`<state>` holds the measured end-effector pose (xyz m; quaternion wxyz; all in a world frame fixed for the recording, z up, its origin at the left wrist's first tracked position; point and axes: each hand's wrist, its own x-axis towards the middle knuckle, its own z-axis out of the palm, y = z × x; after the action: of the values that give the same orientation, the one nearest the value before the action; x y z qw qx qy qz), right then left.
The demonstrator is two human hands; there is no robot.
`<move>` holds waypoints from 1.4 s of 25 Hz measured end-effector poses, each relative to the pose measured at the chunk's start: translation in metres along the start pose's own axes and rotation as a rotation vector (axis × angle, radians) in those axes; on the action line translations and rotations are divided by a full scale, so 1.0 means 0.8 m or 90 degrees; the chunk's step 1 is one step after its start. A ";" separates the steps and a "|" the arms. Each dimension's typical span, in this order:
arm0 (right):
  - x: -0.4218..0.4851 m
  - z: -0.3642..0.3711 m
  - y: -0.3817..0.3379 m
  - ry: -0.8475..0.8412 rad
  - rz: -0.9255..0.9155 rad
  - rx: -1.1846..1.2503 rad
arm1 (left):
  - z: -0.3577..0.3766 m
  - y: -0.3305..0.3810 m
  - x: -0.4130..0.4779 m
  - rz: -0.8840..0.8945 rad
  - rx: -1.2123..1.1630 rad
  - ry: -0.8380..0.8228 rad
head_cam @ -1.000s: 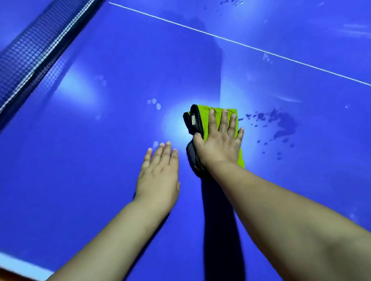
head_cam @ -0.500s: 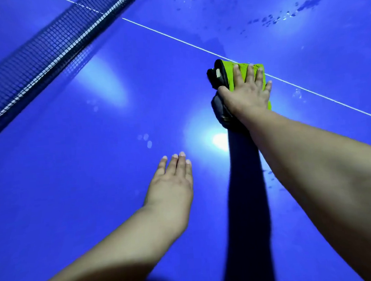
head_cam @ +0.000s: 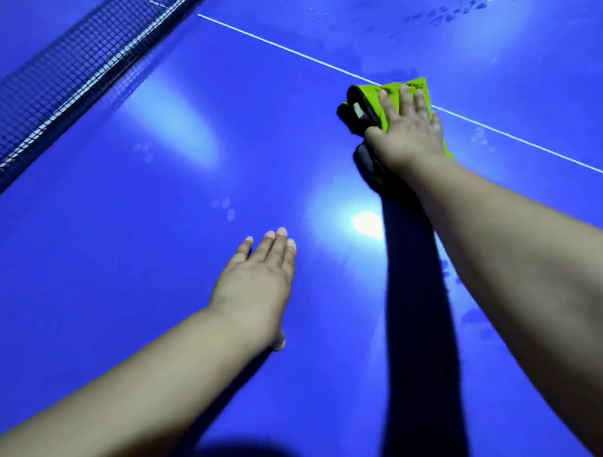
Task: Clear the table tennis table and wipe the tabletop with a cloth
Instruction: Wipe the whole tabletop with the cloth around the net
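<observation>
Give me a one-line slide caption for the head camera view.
Right hand presses a green cloth onto the white line of the blue tabletop, left hand open nearby, net upper left.

A black mesh net [head_cam: 68, 73] with a white edge band runs diagonally, well beyond and left of the left fingertips [head_cam: 270, 236]. Dark wet spots [head_cam: 473, 2] lie well beyond the right fingers [head_cam: 406, 96]. A bright light reflection [head_cam: 367, 223] sits just right of the left fingertips.
</observation>
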<state>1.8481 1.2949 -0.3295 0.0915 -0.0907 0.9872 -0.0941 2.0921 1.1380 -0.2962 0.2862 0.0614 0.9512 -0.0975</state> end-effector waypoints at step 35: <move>-0.736 0.139 -0.177 -0.055 -0.012 -0.044 | 0.213 0.005 -0.393 0.068 -0.107 0.263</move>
<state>2.4624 1.2546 -0.3115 0.1300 -0.1068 0.9841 -0.0569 2.4439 1.0854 -0.2613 0.0942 0.1059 0.9898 0.0122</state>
